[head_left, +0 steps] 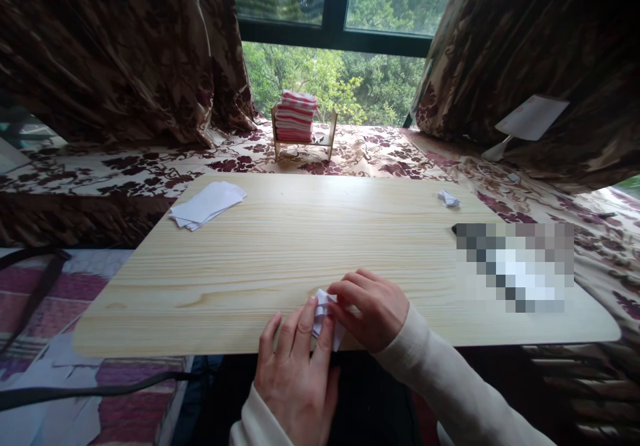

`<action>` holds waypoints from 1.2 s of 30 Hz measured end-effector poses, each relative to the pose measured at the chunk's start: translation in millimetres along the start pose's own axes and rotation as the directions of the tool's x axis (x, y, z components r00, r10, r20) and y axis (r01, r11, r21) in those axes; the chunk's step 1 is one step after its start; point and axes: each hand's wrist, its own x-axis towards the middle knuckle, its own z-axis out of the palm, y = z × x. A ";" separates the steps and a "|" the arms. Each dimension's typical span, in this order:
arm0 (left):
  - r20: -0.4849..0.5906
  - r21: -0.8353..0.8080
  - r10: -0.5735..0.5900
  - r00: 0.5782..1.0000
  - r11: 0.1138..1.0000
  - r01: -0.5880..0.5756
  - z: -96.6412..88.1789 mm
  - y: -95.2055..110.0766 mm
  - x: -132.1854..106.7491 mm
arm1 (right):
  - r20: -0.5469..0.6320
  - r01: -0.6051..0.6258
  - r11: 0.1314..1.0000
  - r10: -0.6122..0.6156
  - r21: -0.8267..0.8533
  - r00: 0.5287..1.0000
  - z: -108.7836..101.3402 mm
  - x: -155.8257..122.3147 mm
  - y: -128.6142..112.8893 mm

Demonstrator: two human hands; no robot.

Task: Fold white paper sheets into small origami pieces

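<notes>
A small piece of folded white paper [321,298] lies at the near edge of the wooden table, partly covered by my fingers. Pressing it down from the left is my left hand [299,366], its fingers stretched out and slightly spread. My right hand [374,309] comes in from the right with thumb and fingertips pinched on the paper's upper right part. Several creased layers show between the hands; their exact shape is hidden.
On the table [280,239], a stack of white paper sheets [207,205] lies at the far left and a small folded paper piece [449,199] at the far right. A pixelated patch covers something at right. Behind are a small rack [303,141] with striped cloths [296,118] and a white lamp [533,118].
</notes>
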 end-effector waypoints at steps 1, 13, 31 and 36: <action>0.000 -0.001 -0.001 1.000 1.000 0.001 0.0 0.2 0.0 | -0.002 0.000 1.000 0.000 0.008 1.000 0.5 -0.4 0.0; 0.014 0.000 0.004 1.000 1.000 -0.004 -0.6 0.8 0.2 | 0.029 0.093 0.981 -0.089 -0.173 0.996 -1.4 -6.1 -4.9; -0.068 0.067 0.188 0.980 0.981 -0.183 -2.3 -4.1 8.6 | 0.187 0.106 0.956 -0.056 -0.273 0.981 -8.2 2.3 -7.7; -0.060 0.048 0.167 0.984 0.985 -0.165 3.1 -3.9 5.8 | 0.257 0.071 0.938 0.021 -0.340 0.966 -6.2 5.4 -16.3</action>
